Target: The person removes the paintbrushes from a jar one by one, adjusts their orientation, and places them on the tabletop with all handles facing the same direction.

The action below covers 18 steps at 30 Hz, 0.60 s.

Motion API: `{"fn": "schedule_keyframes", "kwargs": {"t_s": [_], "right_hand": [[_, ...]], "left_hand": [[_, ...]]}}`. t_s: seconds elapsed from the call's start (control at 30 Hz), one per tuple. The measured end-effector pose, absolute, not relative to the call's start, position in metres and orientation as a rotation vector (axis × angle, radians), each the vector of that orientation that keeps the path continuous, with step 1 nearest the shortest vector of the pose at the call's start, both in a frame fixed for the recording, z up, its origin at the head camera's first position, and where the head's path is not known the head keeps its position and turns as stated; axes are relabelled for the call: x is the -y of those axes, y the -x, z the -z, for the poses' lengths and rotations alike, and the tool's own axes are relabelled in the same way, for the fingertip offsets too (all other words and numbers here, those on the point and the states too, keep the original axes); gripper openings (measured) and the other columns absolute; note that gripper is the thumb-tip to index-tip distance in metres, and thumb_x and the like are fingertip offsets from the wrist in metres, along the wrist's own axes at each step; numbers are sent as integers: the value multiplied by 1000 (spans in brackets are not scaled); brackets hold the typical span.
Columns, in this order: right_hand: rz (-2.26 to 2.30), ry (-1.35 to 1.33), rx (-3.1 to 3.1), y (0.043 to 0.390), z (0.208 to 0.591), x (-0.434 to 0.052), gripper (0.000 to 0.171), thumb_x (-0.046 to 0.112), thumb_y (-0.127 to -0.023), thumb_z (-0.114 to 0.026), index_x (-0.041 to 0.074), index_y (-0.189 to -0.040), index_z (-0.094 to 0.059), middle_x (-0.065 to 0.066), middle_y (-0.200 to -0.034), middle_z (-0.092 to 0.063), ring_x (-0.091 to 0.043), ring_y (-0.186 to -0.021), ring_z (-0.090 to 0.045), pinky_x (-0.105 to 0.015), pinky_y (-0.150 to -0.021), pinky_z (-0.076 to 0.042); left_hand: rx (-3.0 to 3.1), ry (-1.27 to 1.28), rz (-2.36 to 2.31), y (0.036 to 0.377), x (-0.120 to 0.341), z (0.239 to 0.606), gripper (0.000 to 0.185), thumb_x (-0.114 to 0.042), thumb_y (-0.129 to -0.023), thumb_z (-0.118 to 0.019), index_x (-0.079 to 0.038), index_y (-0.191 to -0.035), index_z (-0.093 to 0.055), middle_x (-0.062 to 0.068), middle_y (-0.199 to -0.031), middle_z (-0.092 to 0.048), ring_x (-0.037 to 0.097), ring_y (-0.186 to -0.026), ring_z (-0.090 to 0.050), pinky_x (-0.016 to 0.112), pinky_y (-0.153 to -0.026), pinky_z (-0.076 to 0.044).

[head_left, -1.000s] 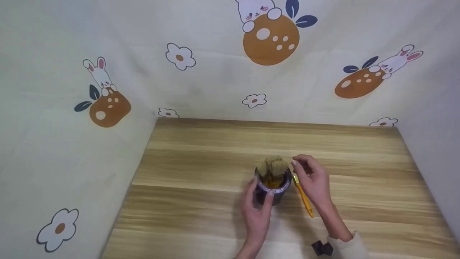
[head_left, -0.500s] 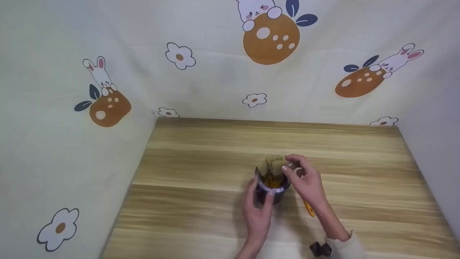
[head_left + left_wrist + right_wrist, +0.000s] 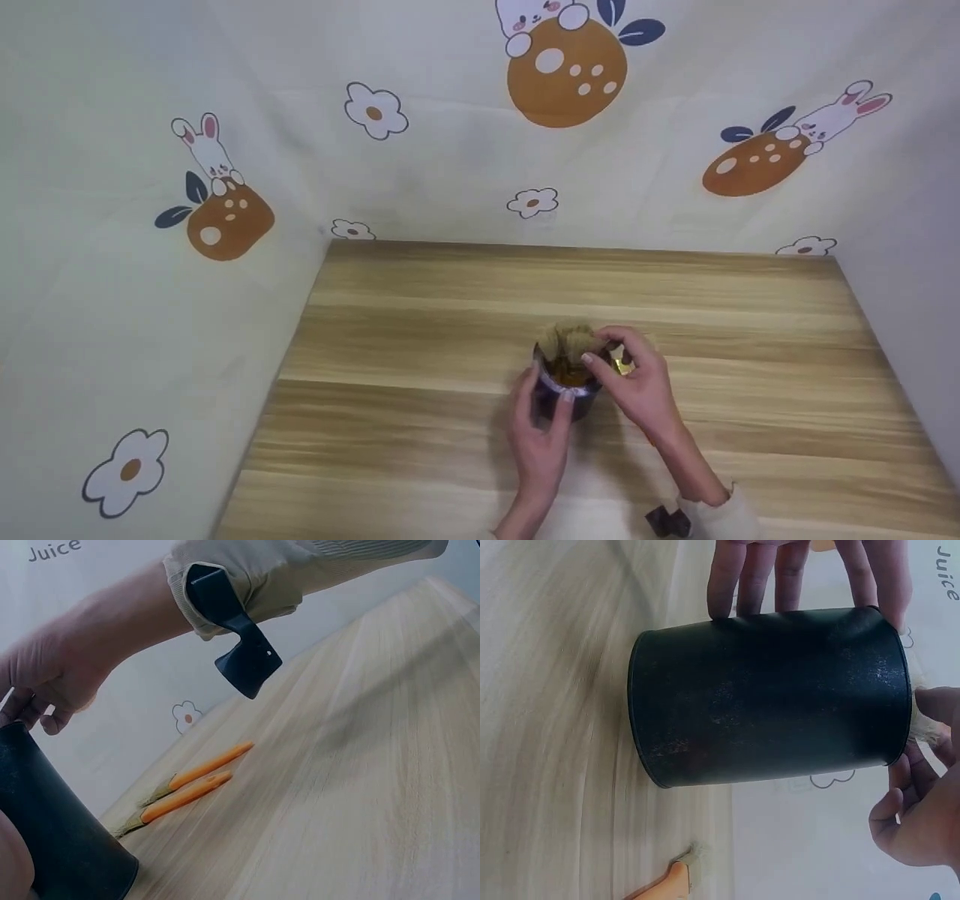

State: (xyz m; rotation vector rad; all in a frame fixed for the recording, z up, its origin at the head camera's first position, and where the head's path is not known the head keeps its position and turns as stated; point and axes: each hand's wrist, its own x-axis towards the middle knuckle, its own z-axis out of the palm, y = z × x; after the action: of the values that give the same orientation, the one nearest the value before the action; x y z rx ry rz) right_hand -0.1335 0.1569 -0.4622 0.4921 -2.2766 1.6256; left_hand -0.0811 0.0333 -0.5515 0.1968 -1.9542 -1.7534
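Wood table [image 3: 420,420] w/ cartoon bunny/flower cloth [image 3: 450,150] hung as backdrop on far and side edges. Black cup [image 3: 564,396] stands upright near table center, a bit toward the near edge, holding brushes [image 3: 570,343] bristles-up, orange handles down inside. L hand [image 3: 541,442] comes in from the near edge, fingers curled round cup wall, gripping it; R wrist view shows the fingertips [image 3: 759,579] wrapped over the cup's [image 3: 772,696] far side. R hand [image 3: 637,382] sits just right of cup rim, thumb and fingers pinching sth at the brush tops by the rim; looks like a brush but exact item too small/blurred to tell. In the same wrist view the R hand [image 3: 922,795] is at the cup mouth, touching pale bristles [image 3: 921,729]. L wrist view: cup [image 3: 52,832] at lower left, R hand [image 3: 52,679] above it, cream sleeve [image 3: 300,570] w/ black clip-on mount [image 3: 244,637] at wrist. Two more orange brushes [image 3: 191,787] lie flat on table [image 3: 360,787] right of cup, side by side, near each other, apart from cup. One orange handle tip [image 3: 667,886] shows in R wrist view too.
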Motion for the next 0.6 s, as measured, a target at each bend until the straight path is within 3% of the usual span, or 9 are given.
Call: {"fn": "schedule_keyframes", "kwargs": {"t_s": [0.23, 0.4, 0.6], "right_hand": [[-1583, -653, 2174, 131, 470, -159, 22, -14, -74, -73, -2, -92, -69, -19, -95, -65, -25, -98, -57, -19, -89, -45], [-1551, -636, 2151, 128, 470, -159, 22, -16, -75, -71, -1, -91, -71, -13, -87, -66, -16, -89, -59, -19, -83, -47], [-1606, -564, 2084, 126, 464, -157, 19, -17, -78, -67, -5, -93, -69, -13, -91, -70, -8, -93, -64, -17, -88, -50]], "left_hand": [[1933, -209, 1782, 81, -34, 551, 56, -23, -86, -74, -19, -138, -52, 1, -139, -53, 22, -127, -50, 42, -108, -42], [1930, -225, 1785, 81, -35, 547, 57, -14, -84, -75, -14, -136, -53, 5, -139, -53, 25, -127, -50, 45, -108, -41], [1952, -234, 1797, 74, -32, 518, 53, -8, -84, -73, -3, -133, -54, 14, -136, -53, 30, -126, -50, 46, -107, -42]]}}
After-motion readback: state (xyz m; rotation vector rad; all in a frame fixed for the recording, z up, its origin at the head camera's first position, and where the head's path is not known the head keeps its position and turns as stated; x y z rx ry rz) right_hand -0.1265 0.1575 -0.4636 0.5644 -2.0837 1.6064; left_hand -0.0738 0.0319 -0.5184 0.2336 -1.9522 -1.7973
